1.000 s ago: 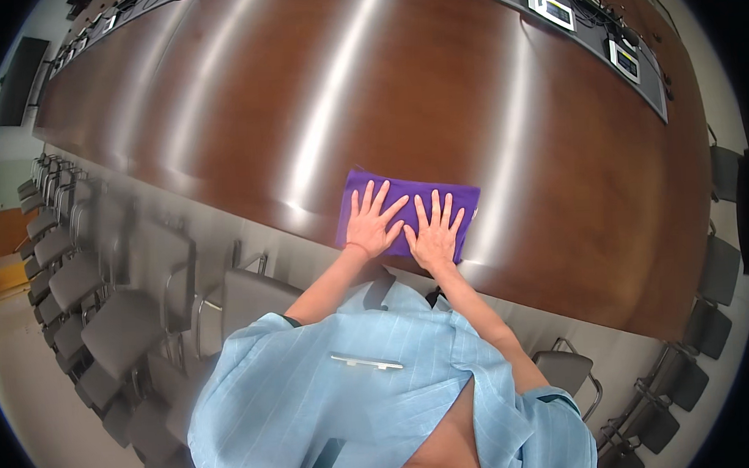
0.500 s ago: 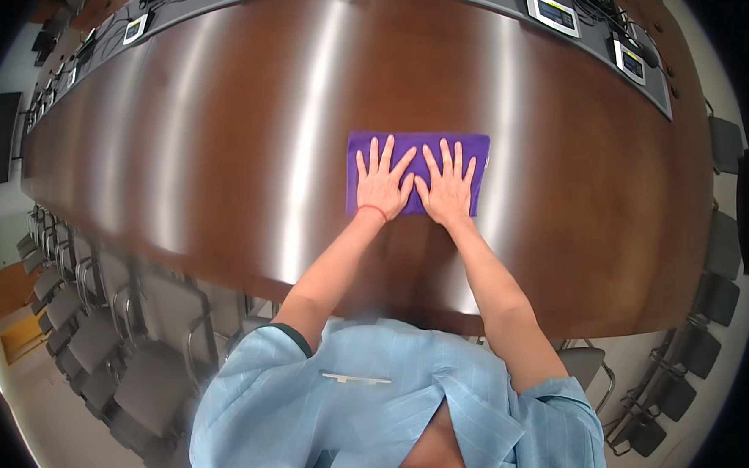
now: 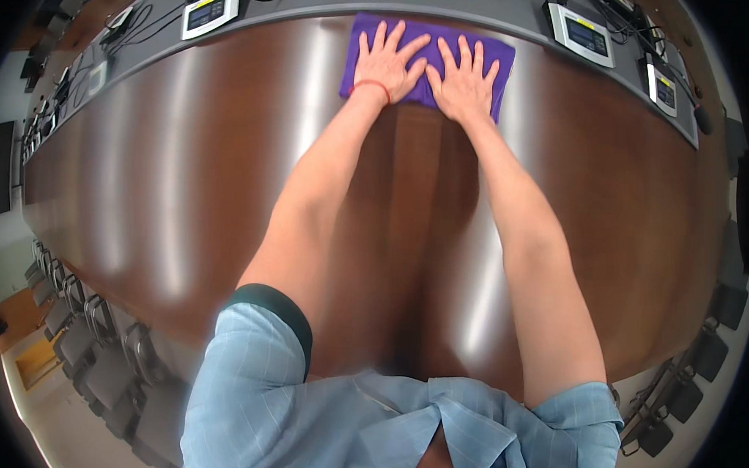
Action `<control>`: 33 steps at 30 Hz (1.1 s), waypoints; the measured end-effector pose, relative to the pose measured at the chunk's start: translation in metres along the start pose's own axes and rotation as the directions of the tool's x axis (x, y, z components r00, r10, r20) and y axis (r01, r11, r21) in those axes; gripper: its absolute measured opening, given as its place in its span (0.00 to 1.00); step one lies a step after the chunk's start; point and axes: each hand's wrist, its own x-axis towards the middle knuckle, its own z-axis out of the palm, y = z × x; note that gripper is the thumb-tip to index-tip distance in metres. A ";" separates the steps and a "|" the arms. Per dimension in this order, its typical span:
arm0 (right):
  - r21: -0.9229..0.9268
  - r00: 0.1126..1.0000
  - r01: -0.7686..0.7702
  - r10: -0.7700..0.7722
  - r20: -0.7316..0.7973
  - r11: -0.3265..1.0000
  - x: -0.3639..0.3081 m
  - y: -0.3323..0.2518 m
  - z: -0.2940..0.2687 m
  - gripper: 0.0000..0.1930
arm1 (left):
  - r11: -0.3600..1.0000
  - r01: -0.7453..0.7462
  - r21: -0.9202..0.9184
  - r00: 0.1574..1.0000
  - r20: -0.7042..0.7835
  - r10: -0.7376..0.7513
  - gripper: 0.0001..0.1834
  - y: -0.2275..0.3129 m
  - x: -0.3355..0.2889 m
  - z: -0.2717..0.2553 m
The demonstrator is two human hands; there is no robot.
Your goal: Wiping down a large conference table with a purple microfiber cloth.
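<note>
A purple cloth point(image 3: 428, 94) lies flat on the glossy brown wooden table point(image 3: 243, 148), close to the grey strip along its far side. On the cloth's left half rests my left hand point(image 3: 387, 66), palm down with fingers spread; a thin red band circles that wrist. My right hand point(image 3: 466, 85) presses flat on the right half, its fingers spread too. Both arms reach far forward, and the two thumbs almost meet. The cloth's edges show around both hands.
Along the grey strip point(image 3: 311, 2) stand white desk units with screens, one at the left point(image 3: 210, 13) and one at the right point(image 3: 583, 35), among black cables. A microphone point(image 3: 703, 118) sits at the far right. Grey chairs point(image 3: 111, 375) line the table's near left side.
Both hands have slid the purple cloth forward, away from my body, up to the grey strip. My arms are stretched further out, and my body leans closer over the table.
</note>
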 end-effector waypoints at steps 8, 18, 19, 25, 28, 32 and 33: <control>-0.041 0.998 -0.027 0.024 -0.062 0.999 0.046 0.013 0.006 0.34 | 0.998 -0.038 -0.059 0.997 -0.069 0.034 0.28 -0.011 0.048 0.014; -0.026 0.999 0.010 -0.011 -0.047 1.000 -0.103 -0.009 -0.019 0.34 | 1.000 0.005 0.010 1.000 0.022 -0.006 0.30 0.045 -0.094 -0.015; -0.016 1.000 0.011 -0.011 -0.026 1.000 -0.129 -0.017 -0.027 0.34 | 1.000 0.012 -0.019 0.999 0.046 -0.011 0.31 0.053 -0.121 -0.023; 0.064 0.996 0.027 -0.033 0.086 0.998 -0.293 -0.047 -0.075 0.35 | 0.998 0.048 -0.050 0.984 0.172 -0.039 0.32 0.115 -0.278 -0.076; 0.085 0.990 0.041 -0.051 0.129 0.996 -0.368 -0.063 -0.099 0.36 | 0.996 0.067 -0.059 0.979 0.195 -0.054 0.32 0.140 -0.354 -0.098; 0.139 0.983 0.066 -0.088 0.159 0.988 -0.472 -0.082 -0.125 0.39 | 0.994 0.049 -0.099 0.964 0.267 -0.021 0.33 0.168 -0.449 -0.134; 0.148 0.980 0.069 -0.094 0.173 0.987 -0.495 -0.086 -0.130 0.39 | 0.994 0.048 -0.097 0.958 0.287 -0.018 0.33 0.174 -0.472 -0.141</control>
